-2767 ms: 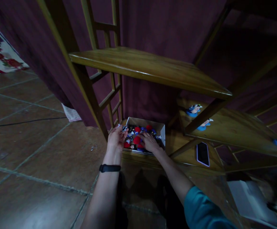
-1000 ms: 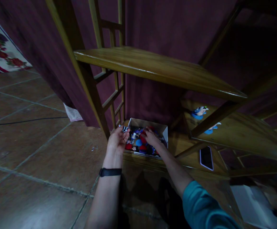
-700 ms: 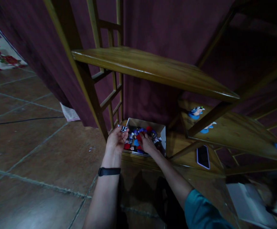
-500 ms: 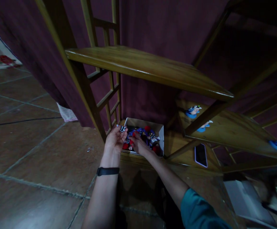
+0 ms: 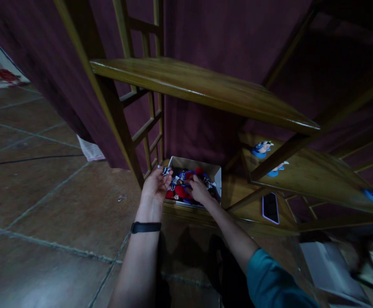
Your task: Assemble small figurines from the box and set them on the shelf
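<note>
My left hand (image 5: 156,184) is closed around a small black-and-white patterned thing (image 5: 166,171) at the left rim of a white box (image 5: 219,179). Its exact kind is too small to make out. Inside the box lie several small figures in blue, white and red, with a red piece (image 5: 182,191) near the front. Over these pieces, my right hand (image 5: 199,190) reaches in with its fingers stretched out and apart, and nothing shows held in them. Whether its fingertips touch the pieces I cannot tell.
A wooden shelf (image 5: 202,87) juts out above the box. At the right, blue-and-white figurines (image 5: 262,149) stand on another shelf board, and a phone (image 5: 270,208) lies lower down. A dark cable (image 5: 32,160) crosses the floor at the left.
My right hand has moved a little to the right inside the box, baring the red piece near the front. My left hand still holds the patterned thing in about the same place.
</note>
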`<state>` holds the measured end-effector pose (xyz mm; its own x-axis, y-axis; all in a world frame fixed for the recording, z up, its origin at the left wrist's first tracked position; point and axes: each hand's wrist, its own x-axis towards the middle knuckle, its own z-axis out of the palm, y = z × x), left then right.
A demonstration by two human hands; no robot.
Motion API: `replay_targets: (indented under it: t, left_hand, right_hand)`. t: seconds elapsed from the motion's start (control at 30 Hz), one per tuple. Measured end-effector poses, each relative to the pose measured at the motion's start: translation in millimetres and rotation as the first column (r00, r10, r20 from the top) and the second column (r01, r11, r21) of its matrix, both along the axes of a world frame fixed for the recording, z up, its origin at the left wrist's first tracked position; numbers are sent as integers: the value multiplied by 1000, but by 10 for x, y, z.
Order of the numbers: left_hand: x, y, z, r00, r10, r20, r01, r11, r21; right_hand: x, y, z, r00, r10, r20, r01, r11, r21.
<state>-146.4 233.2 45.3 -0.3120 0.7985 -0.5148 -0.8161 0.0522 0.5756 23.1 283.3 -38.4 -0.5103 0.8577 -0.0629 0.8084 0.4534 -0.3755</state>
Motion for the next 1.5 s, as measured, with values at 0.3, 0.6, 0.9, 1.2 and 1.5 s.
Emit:
replay_targets:
  t: [0.3,0.6,0.9,1.2,1.5]
  left_hand:
    - [-8,-8,34,999,14,32,-13,1000,-23]
    - [13,15,32,998,10,70,-7,999,-44]
    - [15,8,45,998,1,58,0,1000,-30]
    - [30,19,46,998,6,64,-3,999,-43]
    - [50,23,44,999,-3,41,5,999,-50]
  right_hand:
    - [-127,-44,21,988,-15,154,-9,989,150]
    - [-177,-34,-48,983,-66,170,46,992,117]
    - [-349,-78,3,974,-188,129,188,982,11]
    - [-258,-47,1,995,40,97,-36,999,-36]
    - [-52,-75,77,994,-96,-53,100,993,69]
